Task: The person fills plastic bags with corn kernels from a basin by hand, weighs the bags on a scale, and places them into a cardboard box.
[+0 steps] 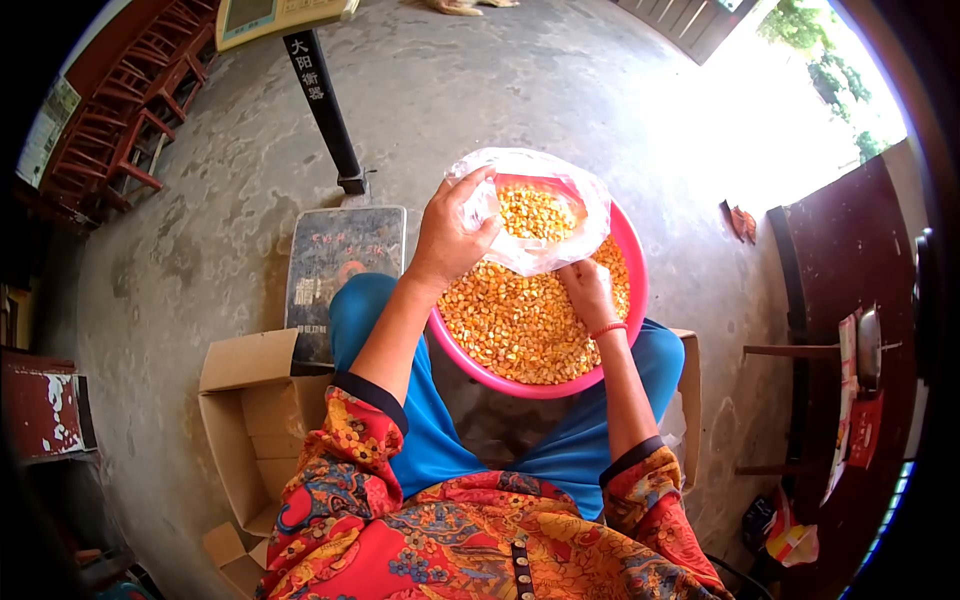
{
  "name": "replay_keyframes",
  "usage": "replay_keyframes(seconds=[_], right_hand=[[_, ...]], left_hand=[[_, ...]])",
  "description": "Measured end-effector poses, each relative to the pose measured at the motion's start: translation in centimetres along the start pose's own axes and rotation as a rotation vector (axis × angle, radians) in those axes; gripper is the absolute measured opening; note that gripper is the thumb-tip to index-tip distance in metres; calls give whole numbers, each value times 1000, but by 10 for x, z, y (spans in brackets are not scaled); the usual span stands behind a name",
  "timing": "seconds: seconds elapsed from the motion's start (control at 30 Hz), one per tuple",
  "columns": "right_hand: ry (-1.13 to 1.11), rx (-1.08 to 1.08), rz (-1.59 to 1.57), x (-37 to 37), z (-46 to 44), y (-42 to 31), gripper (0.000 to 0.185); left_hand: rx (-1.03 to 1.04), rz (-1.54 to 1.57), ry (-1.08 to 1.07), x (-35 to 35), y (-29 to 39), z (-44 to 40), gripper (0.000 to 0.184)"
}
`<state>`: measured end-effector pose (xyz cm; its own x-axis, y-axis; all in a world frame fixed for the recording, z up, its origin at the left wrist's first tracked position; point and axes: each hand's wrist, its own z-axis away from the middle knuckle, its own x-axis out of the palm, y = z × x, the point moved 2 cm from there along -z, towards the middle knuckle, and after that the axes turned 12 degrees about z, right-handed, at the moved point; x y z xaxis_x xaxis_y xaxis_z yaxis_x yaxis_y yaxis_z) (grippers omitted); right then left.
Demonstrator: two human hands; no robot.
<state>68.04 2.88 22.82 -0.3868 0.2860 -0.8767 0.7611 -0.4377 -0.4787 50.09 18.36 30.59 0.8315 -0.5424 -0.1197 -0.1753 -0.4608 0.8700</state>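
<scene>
A pink basin (640, 262) full of yellow corn kernels (520, 325) sits between my knees. Over its far side stands a clear plastic bag (590, 200), mouth up, with more kernels inside. My left hand (452, 232) grips the bag's left rim, thumb on the near side and fingers on the outer side. At the bag's near right edge, above the kernels, my right hand (590, 293) is closed with curled fingers and seems to pinch the plastic; its fingertips are partly hidden. A red bracelet (608, 329) circles the right wrist.
A platform scale (345, 255) with a black post (322, 105) stands ahead on the left. An open cardboard box (250, 420) lies by my left leg, another box (688, 400) by my right. Wooden chairs (130, 110) line the far left; a dark red table (850, 260) is at right.
</scene>
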Motion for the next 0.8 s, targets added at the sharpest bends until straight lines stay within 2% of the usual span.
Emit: replay_keyframes(seconds=[0.03, 0.1, 0.13, 0.2, 0.23, 0.3, 0.37, 0.47, 0.57, 0.63, 0.7, 0.8], right_hand=[[1, -2, 0, 3, -1, 3, 24], [79, 117, -259, 7, -1, 11, 24], [78, 115, -259, 6, -1, 11, 24], [6, 268, -692, 3, -1, 10, 25], [5, 268, -691, -4, 1, 6, 25], [-93, 521, -1173, -13, 6, 0, 22], [-130, 492, -1291, -15, 4, 7, 19], [-176, 458, -1637, -33, 3, -8, 18], [-151, 349, -1731, -50, -6, -32, 17], [-156, 334, -1746, -55, -19, -45, 17], [-181, 194, -1783, -55, -35, -57, 17], [-62, 182, -1724, -43, -58, -74, 19]], left_hand=[[9, 5, 5, -1, 0, 0, 49], [7, 12, 7, -1, 0, 0, 49], [3, 19, 8, -2, -1, 1, 50], [7, 17, 8, -3, -1, 1, 50], [13, 17, 7, -3, -1, 1, 51], [-10, 10, 1, -2, -1, 1, 51], [-33, 4, -2, -1, -2, 1, 52], [-32, 8, 2, -1, -5, 1, 53], [-36, 14, -17, 2, -5, 1, 53], [42, -27, -2, 3, -6, 0, 51], [45, -25, -7, 3, -8, 1, 51], [-1, -17, -17, 1, -3, 1, 52]])
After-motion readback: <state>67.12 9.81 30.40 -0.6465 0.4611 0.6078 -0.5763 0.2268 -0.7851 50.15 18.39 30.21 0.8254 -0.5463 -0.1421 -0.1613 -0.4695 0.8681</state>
